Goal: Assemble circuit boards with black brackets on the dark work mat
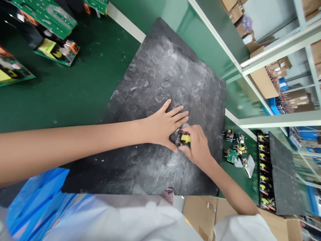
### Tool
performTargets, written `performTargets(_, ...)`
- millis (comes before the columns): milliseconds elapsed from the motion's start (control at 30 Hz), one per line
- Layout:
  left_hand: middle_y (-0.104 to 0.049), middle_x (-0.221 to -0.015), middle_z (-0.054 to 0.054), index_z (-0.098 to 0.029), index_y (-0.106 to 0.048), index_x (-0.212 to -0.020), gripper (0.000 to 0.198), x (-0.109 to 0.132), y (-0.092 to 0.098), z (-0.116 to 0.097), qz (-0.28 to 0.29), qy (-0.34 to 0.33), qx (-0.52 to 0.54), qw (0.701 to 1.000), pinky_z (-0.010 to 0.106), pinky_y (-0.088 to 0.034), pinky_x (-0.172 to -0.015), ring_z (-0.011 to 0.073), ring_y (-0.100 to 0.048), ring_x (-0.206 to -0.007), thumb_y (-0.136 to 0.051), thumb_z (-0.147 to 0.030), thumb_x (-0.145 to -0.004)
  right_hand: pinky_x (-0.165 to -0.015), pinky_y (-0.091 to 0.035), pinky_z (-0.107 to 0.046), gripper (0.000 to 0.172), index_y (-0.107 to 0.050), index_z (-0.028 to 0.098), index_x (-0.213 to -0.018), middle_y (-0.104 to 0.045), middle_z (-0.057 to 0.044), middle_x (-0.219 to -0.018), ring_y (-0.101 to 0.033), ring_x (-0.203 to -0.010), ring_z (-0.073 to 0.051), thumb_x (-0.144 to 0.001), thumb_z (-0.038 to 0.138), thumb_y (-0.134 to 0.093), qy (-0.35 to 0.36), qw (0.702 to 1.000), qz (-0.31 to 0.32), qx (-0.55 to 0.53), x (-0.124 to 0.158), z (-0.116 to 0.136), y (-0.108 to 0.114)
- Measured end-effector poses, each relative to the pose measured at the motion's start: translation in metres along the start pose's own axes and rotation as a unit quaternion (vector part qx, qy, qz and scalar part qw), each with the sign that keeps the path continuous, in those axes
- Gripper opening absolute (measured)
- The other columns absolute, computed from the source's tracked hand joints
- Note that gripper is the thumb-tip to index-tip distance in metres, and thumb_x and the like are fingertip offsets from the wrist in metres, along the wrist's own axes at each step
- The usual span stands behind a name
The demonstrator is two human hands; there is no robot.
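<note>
My left hand lies over the black mat with its fingers spread and holds nothing. Just right of its thumb, my right hand is closed around a small circuit board carrying a yellow-wrapped transformer. The fingers hide part of the board, and its fine parts are blurred. Pale smudges and scratches mark the mat beneath both hands.
Larger green circuit boards stand at the upper left on the green table. Several small boards lie at the right, beside a black tray of more boards. Cardboard boxes and a blue bag sit along the near edge.
</note>
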State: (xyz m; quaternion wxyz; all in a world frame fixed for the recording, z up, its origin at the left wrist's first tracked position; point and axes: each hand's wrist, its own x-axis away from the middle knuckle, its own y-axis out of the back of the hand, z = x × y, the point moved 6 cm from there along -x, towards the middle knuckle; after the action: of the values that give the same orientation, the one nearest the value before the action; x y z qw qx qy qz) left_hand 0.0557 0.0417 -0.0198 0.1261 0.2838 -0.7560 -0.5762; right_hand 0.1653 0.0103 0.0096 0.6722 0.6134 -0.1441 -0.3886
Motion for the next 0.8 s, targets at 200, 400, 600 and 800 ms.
performTargets(200,-0.021,-0.151,0.014,-0.009,-0.031,-0.144,0.099,0.000,-0.001,0.000,0.000,0.003,-0.003,1.000,0.062,-0.003,-0.111,0.0360,-0.015,-0.141,-0.054,-0.074,-0.073,-0.071,-0.042,-0.037,0.039,-0.045,0.016,-0.105,-0.052,-0.010,-0.089,-0.049,-0.081,-0.024,-0.098,0.051,-0.029,-0.038,0.999,-0.011,0.006,-0.002,-0.008,0.004)
performTargets(400,-0.020,-0.151,0.014,-0.009,-0.029,-0.145,0.101,0.000,-0.001,0.000,0.007,0.001,0.001,1.000,0.062,-0.004,-0.111,0.0346,-0.014,-0.141,-0.054,-0.075,-0.073,-0.066,-0.042,-0.036,0.047,-0.046,0.015,-0.104,-0.051,-0.009,-0.086,-0.048,-0.076,-0.024,-0.096,0.058,-0.026,0.039,0.999,0.035,0.002,-0.001,0.002,-0.001)
performTargets(600,-0.020,-0.151,0.013,-0.010,-0.029,-0.145,0.101,-0.001,-0.001,0.001,0.007,0.002,-0.002,1.000,0.062,-0.003,-0.111,0.0351,-0.013,-0.141,-0.054,-0.075,-0.073,-0.071,-0.043,-0.037,0.036,-0.045,0.016,-0.106,-0.051,-0.010,-0.090,-0.050,-0.083,-0.024,-0.098,0.048,-0.032,-0.036,0.999,-0.005,0.004,-0.003,-0.015,0.005)
performTargets(800,-0.022,-0.151,0.012,-0.012,-0.030,-0.145,0.098,-0.001,-0.001,0.001,0.000,0.000,-0.001,1.000,0.061,-0.002,-0.111,0.0344,-0.014,-0.141,-0.055,-0.073,-0.073,-0.068,-0.044,-0.037,0.041,-0.045,0.015,-0.105,-0.051,-0.010,-0.086,-0.049,-0.078,-0.024,-0.097,0.052,-0.029,0.035,0.999,0.031,0.011,-0.002,-0.003,0.001)
